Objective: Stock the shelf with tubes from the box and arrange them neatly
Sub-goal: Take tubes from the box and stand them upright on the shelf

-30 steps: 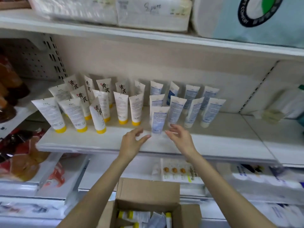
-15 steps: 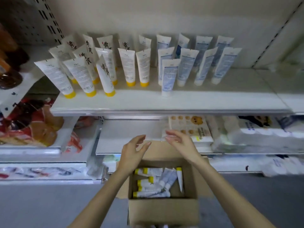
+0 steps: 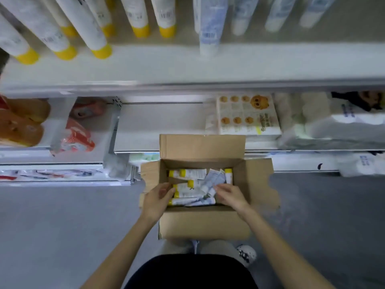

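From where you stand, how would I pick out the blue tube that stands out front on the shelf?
Find the long white shelf above the open cardboard box. Yellow-capped tubes fill its left side, blue tubes its right. Yours is the blue tube nearest the front edge, alone ahead of its row, with a white cap.

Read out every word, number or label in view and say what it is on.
No text is legible.
Barcodes and print on the yellow-capped tubes: blurred.
Print on the blue tubes: blurred.
Print on the boxed tubes: too small.
Yellow print on the cartoon-face pack: blurred.
Blue print on the white packs: blurred.
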A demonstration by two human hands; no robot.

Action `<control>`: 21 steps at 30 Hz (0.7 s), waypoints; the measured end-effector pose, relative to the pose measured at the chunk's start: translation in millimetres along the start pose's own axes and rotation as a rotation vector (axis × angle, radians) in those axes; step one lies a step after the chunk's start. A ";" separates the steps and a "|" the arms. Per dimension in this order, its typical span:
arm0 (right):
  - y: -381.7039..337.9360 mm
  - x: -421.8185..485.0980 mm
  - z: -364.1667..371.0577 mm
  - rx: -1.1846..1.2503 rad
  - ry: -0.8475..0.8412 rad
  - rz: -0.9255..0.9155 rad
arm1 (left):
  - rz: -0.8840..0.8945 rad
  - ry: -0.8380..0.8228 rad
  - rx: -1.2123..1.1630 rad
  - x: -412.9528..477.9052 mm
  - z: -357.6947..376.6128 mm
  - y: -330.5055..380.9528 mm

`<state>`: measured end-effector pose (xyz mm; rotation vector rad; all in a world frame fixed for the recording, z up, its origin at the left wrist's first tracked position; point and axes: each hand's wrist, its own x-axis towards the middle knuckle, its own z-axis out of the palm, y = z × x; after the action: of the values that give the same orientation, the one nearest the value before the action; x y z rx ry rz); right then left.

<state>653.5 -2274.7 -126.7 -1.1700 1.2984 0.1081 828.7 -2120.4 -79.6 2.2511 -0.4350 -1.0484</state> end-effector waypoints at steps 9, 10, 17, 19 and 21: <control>55.1 55.3 8.0 0.361 0.007 0.266 | -0.129 -0.109 0.072 43.1 68.1 -43.5; 58.2 61.2 7.6 0.382 0.000 0.270 | -0.142 -0.116 0.085 49.5 74.7 -46.7; 81.8 112.5 14.7 0.421 -0.011 0.316 | -0.229 -0.171 0.078 97.3 116.5 -73.6; 86.8 129.6 18.8 0.397 0.004 0.334 | -0.252 -0.187 0.053 113.5 130.0 -86.3; 92.8 145.1 22.1 0.389 0.020 0.344 | -0.294 -0.215 0.038 129.1 144.5 -99.0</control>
<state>659.1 -2291.4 -299.6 -0.6147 1.4524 0.0891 802.3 -2168.7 -290.1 2.2912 -0.2151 -1.4514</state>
